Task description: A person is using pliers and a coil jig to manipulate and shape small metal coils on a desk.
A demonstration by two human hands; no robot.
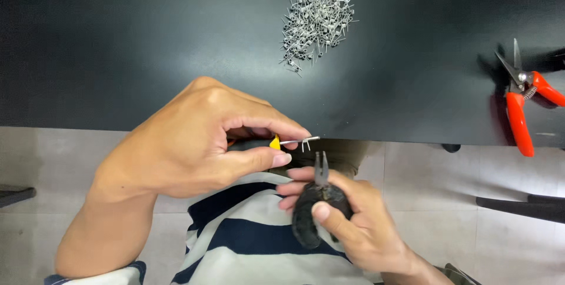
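Your left hand (194, 138) pinches a yellow-handled rod (275, 142) with a wire coil (306, 142) at its tip. Right hand (347, 214) grips black pliers (321, 173), jaws slightly parted at 5 o'clock of the coil. Likely trimming legs; next move needs careful jaw alignment.

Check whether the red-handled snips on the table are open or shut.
Open. The red-handled snips lie flat on the black table, untouched; their two blades spread into a V and the handles splay apart.
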